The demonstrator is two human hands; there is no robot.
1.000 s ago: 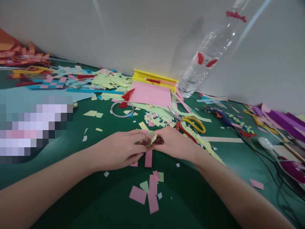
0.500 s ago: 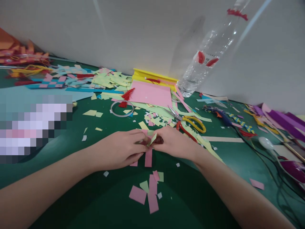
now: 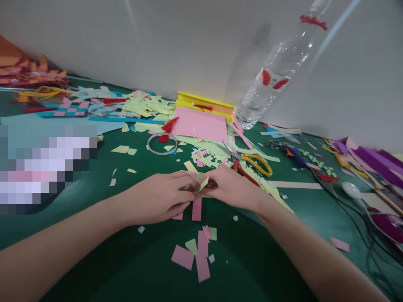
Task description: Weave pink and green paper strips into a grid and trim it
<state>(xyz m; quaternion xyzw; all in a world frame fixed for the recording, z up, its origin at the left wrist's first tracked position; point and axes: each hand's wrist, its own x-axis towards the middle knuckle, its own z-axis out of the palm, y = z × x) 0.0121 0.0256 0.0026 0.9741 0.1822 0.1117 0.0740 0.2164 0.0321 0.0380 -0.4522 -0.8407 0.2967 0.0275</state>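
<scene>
My left hand (image 3: 160, 197) and my right hand (image 3: 231, 188) meet at the middle of the green table (image 3: 94, 251), fingers pinched together on a small woven piece of pink and pale-green paper strips (image 3: 198, 186). A pink strip (image 3: 197, 208) hangs from it toward me, and a pale-green tip sticks up between the fingertips. Most of the piece is hidden by my fingers. Loose pink and green offcuts (image 3: 197, 253) lie on the table just in front of my hands.
Yellow-handled scissors (image 3: 252, 162) lie just beyond my right hand, beside a pink sheet (image 3: 200, 123) on yellow paper. A tape ring (image 3: 161, 144), red tassel (image 3: 170, 125) and plastic bottle (image 3: 273, 79) stand farther back. Paper scraps pile at the left; cables and purple items at the right.
</scene>
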